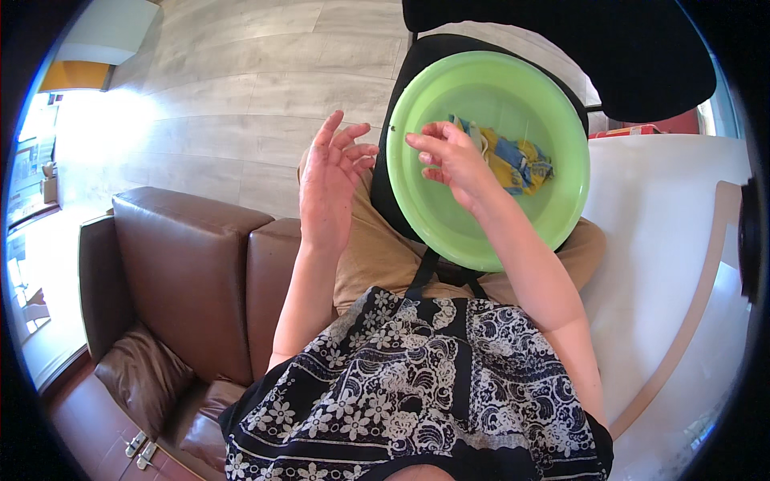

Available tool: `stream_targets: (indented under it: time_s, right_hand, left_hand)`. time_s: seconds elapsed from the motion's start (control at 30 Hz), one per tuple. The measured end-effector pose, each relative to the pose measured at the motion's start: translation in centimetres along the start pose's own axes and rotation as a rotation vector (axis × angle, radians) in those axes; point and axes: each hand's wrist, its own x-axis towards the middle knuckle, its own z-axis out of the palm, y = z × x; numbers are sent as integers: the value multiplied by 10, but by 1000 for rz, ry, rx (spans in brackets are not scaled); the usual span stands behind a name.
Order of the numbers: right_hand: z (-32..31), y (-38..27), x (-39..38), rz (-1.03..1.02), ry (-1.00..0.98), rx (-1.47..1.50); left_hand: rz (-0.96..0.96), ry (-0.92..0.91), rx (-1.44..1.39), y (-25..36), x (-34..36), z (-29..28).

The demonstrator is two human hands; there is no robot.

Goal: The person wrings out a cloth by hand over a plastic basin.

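A round, light-green basin [497, 96] is set upright on a black chair seat [415, 64]. Inside, a crumpled yellow-and-blue cloth [517, 167] is seen, bunched from middle to right.

A brown leather sofa [180, 272] stands at the left, with a crumpled brown cushion [144, 373] at its lower end and two metal catches [140, 450] near the bottom edge. Pale wood-look floor [265, 88] stretches behind it, glaring white toward the left side. In the upper left is a white and orange furnishing [80, 74]. A black chair [577, 56] fills the top right, its backrest near a red object [626, 131] beyond a white table [658, 232] with a curved tan strip [682, 337].
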Motion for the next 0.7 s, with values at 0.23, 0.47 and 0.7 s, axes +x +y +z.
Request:
stream_targets:
  time_s: [0.23,0.47,0.7]
  right_hand:
    - [11,11,29,111,-41,26]
    - [12,14,36,135,-40,49]
    - [11,15,37,122,-34,11]
  left_hand:
    - [-13,152,192,-18,19,-13]
    - [-83,164,234,-49,30,-20]
    - [-137,147,174,-55,35,-18]
